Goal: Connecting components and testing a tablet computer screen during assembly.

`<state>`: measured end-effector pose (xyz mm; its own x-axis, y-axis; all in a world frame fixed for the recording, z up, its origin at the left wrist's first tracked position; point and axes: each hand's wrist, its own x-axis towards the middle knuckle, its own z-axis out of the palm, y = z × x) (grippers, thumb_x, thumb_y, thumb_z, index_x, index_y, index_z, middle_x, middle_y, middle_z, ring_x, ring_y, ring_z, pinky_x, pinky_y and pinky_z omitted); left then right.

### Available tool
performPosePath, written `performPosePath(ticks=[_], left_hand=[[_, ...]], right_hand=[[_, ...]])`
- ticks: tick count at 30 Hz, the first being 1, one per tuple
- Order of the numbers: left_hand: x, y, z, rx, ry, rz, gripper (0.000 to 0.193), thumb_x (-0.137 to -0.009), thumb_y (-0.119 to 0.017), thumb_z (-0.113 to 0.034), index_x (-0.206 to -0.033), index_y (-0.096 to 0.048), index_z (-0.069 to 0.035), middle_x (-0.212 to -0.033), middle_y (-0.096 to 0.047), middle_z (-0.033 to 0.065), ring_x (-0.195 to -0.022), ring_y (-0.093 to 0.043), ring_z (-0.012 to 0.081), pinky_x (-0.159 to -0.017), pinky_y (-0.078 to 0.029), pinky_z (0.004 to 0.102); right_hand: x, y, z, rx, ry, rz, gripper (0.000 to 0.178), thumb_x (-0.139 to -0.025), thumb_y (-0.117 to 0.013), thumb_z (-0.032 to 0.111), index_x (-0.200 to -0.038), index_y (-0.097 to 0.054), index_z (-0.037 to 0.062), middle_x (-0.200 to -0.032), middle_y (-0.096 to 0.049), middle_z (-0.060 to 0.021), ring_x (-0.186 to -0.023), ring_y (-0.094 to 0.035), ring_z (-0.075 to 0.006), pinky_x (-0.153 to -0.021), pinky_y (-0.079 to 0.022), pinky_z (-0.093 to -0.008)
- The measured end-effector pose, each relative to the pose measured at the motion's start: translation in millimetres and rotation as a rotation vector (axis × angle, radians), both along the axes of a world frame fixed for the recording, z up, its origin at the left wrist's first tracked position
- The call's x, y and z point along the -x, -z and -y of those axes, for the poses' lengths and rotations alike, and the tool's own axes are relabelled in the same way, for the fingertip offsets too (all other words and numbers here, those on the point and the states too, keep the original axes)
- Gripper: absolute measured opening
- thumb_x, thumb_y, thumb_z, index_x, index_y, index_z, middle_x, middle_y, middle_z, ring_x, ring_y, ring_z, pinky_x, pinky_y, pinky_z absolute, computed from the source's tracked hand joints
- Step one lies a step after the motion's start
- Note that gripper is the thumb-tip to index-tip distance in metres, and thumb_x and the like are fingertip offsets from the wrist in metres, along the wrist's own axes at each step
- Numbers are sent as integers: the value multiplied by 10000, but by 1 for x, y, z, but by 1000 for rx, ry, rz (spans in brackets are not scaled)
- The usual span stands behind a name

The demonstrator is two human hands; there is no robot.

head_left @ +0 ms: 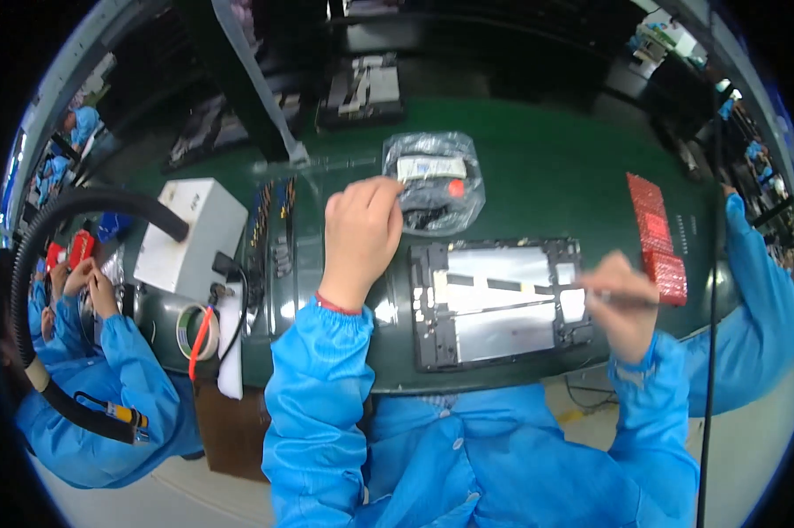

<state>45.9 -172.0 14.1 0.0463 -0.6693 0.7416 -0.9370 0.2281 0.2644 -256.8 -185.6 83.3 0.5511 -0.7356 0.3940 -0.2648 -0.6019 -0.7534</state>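
An open tablet-like device (pixel 503 304), with silver panels in a black frame, lies flat on the green table in front of me. My right hand (pixel 624 308) is at its right edge, blurred by motion, its fingers closed round a slim dark tool (pixel 635 299) whose kind I cannot tell. To the device's upper left is my left hand (pixel 362 231), back of the hand up and fingers bent together. Its fingertips are by the left edge of a clear plastic bag (pixel 441 211) with a white label and a red dot; whatever they pinch is hidden.
Red bubble-wrap (pixel 657 242) lies at the right. On the left are a white box (pixel 190 233) with a black hose (pixel 89 198), a tape roll (pixel 190 333) and thin dark cables (pixel 274 220). Co-workers in blue sit at both sides. Another opened device (pixel 362 88) stands farther back.
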Motion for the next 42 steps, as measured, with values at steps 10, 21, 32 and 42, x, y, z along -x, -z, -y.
performPosePath(ticks=[10,21,32,42], left_hand=[[12,-39,-152,564,329,-1213,176,-877,-425,-102,-950,-549,-2,-941,-560,107,-859,-515,176,-746,-408,274],[-53,70,-313,755,122,-1658,447,-908,-330,-202,-1288,-335,34,-1320,-406,146,-1204,-408,238,-1043,-285,338],[-67,53,-330,1009,-344,-1599,369,-902,-327,-181,-1195,-443,12,-1213,-503,122,-1149,-466,210,-982,-368,330],[10,31,-251,929,-311,-1328,293,-911,-374,-136,-1161,-460,-9,-1134,-521,87,-1096,-473,197,-946,-381,323]], right_hand=[[-123,62,-138,-1187,-615,803,196,-808,-615,54,-991,-611,-15,-976,-622,-107,-924,-565,-176,-826,-442,-305],[-369,128,-241,-1887,-899,454,137,-824,-640,162,-912,-613,61,-827,-603,-36,-680,-544,-94,-580,-456,-224],[-399,123,-289,-1819,-840,354,140,-762,-685,113,-851,-625,23,-794,-619,-55,-706,-570,-137,-629,-465,-273],[-231,85,-202,-1626,-917,661,219,-799,-636,38,-1008,-607,-21,-959,-627,-100,-896,-567,-126,-787,-465,-260]])
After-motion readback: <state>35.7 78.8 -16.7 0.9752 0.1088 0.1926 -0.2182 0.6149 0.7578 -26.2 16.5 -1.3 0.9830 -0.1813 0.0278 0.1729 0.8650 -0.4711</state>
